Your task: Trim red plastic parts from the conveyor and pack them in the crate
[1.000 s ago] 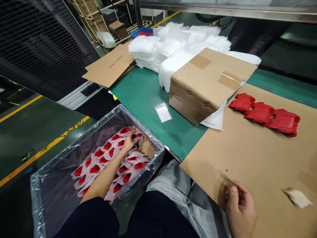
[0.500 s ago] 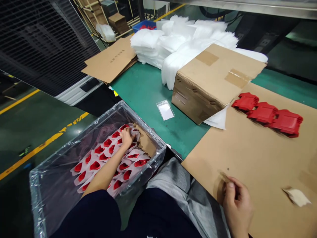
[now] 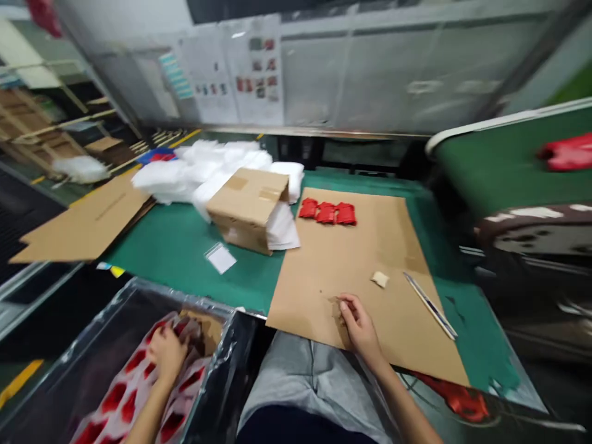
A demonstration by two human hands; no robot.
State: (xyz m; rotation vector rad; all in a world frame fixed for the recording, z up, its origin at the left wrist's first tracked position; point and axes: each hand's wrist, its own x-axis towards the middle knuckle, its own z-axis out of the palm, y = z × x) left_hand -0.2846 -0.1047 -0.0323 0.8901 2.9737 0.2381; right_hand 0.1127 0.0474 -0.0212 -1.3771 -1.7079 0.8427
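Note:
My left hand (image 3: 167,353) is down in a plastic-lined bin (image 3: 222,364), its fingers closed on the clear bags holding red parts (image 3: 134,394). The exact bag it grips is blurred. My right hand (image 3: 361,327) rests on a brown cardboard sheet (image 3: 324,265), fingertips pinched together with nothing visible between them. Beyond it, at the sheet's far edge, several red plastic parts (image 3: 327,213) lie in a row. A small beige scrap (image 3: 380,279) sits to the right of that hand, and a long metal strip (image 3: 430,305) lies along the sheet's right edge.
A taped cardboard box (image 3: 247,209) and piled white foam bags (image 3: 194,176) stand on the green table (image 3: 185,246), with a small clear bag (image 3: 221,258) lying in front. Flat cardboard (image 3: 83,222) lies at left. A red item (image 3: 567,153) lies on a green surface at right.
My view has swung up and back, so the table looks smaller and the wall shows. My left hand has closed further into the bags; my right hand stays pinched on the sheet.

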